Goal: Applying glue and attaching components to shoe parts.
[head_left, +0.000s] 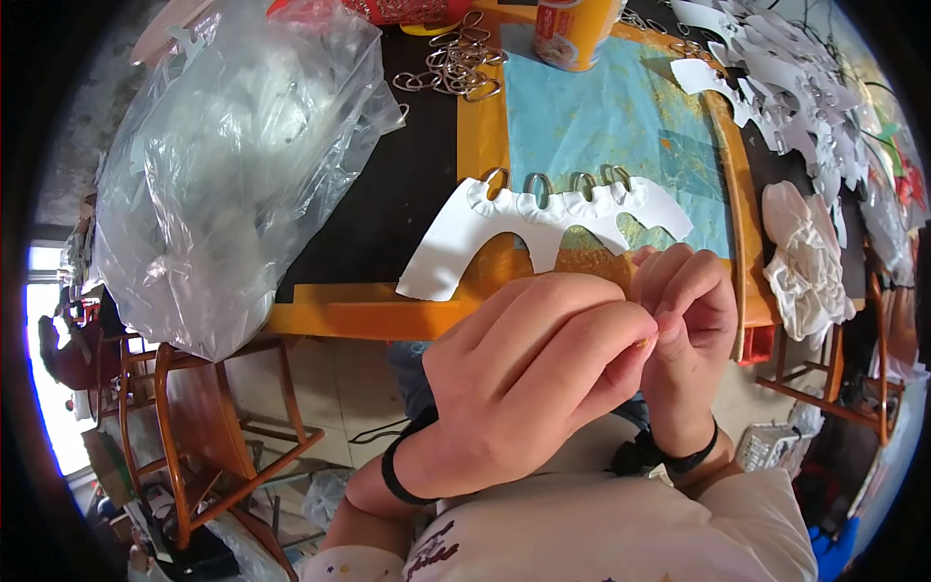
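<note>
My left hand (pixel 538 364) is closed, thumb and fingertips pinched together just in front of the table edge. Its fingertips meet those of my right hand (pixel 687 315), also curled into a pinch. Whatever lies between the fingertips is too small or hidden to make out. Just beyond the hands, a white cut-out piece (pixel 441 250) with arched openings lies on the table's near edge. Several metal rings (pixel 539 184) stand along its far side, apparently passed through gathered white tabs.
A large clear plastic bag (pixel 233 165) bulges over the table's left side. Loose metal rings (pixel 456 58) lie in a pile beside an orange-yellow tub (pixel 574 34). More white cut-outs (pixel 776 87) heap up at far right, near crumpled cream fabric (pixel 805 257). A wooden stool (pixel 208 417) stands lower left.
</note>
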A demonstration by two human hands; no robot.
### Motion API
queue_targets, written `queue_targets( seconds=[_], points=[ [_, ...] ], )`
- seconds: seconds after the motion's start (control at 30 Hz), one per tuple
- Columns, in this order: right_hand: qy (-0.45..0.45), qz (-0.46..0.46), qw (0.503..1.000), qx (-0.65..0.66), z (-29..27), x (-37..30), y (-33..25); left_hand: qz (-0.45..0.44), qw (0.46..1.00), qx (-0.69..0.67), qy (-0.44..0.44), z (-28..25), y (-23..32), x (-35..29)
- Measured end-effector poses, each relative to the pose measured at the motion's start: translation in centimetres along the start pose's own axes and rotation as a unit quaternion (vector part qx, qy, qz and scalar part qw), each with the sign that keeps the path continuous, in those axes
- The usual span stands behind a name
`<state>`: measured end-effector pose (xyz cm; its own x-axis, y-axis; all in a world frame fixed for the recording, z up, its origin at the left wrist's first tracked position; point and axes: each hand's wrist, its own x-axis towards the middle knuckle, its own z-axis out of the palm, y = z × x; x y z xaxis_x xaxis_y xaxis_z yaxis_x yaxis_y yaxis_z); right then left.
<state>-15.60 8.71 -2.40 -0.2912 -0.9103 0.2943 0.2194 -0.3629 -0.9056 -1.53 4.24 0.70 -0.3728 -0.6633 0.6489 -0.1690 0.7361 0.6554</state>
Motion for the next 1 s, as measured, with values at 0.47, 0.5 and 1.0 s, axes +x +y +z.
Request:
queue_targets(
  seconds=[0.47,0.5,1.0],
  points=[
    [0.002,0.038,0.999,0.016,-0.83,0.46,-0.34,-0.113,0.985,-0.134,-0.003,0.1,0.0,0.06],
    [-0.002,0.053,0.998,0.038,-0.69,0.42,-0.38,-0.103,0.986,-0.13,0.004,0.21,-0.13,0.03],
    [-0.009,0.054,0.998,0.019,-0.62,0.44,-0.25,-0.068,0.996,-0.048,-0.024,0.56,-0.52,0.14]
  ],
)
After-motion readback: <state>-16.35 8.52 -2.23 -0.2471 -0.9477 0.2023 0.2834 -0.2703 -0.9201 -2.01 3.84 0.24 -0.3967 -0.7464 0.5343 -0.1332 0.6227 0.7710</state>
